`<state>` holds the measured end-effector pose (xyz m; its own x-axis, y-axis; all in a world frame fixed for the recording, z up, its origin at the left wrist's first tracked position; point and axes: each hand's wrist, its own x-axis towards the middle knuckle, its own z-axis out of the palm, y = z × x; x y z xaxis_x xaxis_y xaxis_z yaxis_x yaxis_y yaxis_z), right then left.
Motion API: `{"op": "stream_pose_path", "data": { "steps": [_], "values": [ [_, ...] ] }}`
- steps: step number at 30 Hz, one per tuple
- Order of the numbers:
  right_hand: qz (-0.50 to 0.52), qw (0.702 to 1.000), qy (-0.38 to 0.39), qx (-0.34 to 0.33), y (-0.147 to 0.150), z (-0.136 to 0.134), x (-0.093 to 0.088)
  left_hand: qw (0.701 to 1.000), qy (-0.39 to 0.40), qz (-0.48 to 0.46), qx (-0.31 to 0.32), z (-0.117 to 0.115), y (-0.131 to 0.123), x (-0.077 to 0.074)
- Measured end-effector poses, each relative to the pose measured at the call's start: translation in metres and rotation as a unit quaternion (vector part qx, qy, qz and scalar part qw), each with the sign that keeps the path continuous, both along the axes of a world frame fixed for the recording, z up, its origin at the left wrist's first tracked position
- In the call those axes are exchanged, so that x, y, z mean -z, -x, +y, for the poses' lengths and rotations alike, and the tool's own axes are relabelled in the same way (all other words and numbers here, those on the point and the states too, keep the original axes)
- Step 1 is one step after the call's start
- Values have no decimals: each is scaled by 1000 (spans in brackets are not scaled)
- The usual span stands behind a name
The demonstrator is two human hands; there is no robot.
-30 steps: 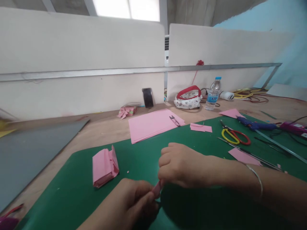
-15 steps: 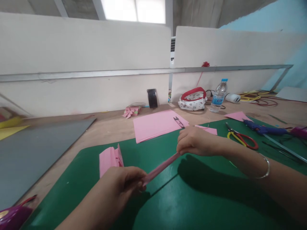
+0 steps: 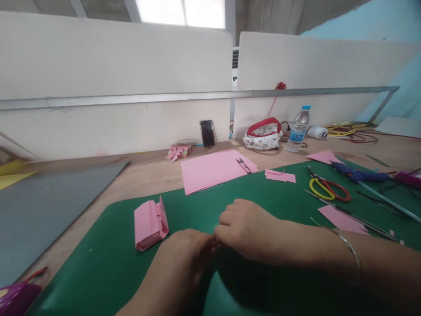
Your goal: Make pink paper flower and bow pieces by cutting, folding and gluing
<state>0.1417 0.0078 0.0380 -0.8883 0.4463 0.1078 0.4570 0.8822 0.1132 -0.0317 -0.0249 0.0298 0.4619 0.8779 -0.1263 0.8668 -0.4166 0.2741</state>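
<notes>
My left hand (image 3: pixel 180 256) and my right hand (image 3: pixel 250 230) meet above the green mat (image 3: pixel 108 245), fingers closed and tips touching. The folded pink paper strip seen between them a moment ago is now hidden by the fingers. Left of my left hand, a folded pink paper packet (image 3: pixel 148 224) lies on the mat, one flap standing up along its right side. Beyond my right hand, a stack of pink paper sheets (image 3: pixel 210 171) carries small thread snips (image 3: pixel 244 166).
At right lie scissors (image 3: pixel 329 188), a pen (image 3: pixel 355 216), pink paper scraps (image 3: pixel 342 219) and a blue glue gun (image 3: pixel 358 174). Along the back stand a phone (image 3: pixel 207 133), a pouch (image 3: pixel 262 135) and a water bottle (image 3: pixel 298 129). A grey board (image 3: pixel 49 210) lies left.
My right hand has come down and left to meet my left hand, which shifted right. The strip, stretched between them before, is now out of sight. The packet's near side is uncovered.
</notes>
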Motion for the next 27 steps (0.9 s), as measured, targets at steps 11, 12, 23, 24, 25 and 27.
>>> {"op": "stream_pose_path", "data": {
  "steps": [11, 12, 23, 24, 25, 27],
  "values": [
    [9, 994, 78, 72, -31, 29, -10, 991, -109, 1, -72, 11, 48, -10],
    [35, 993, 82, 79, -36, 33, -11, 988, -128, -8, -89, 14, 54, -13],
    [193, 976, 24, 94, -20, 22, 10, 843, 97, -474, -234, 10, 20, -7],
    [204, 975, 22, 83, -17, 19, 15, 813, 115, -514, -247, 7, 15, -6],
    [206, 976, 20, 73, -15, 17, 20, 781, 132, -551, -262, 6, 11, -4],
    [195, 979, 15, 60, -12, 12, 28, 727, 161, -605, -282, 4, 8, 0]
  ]
}}
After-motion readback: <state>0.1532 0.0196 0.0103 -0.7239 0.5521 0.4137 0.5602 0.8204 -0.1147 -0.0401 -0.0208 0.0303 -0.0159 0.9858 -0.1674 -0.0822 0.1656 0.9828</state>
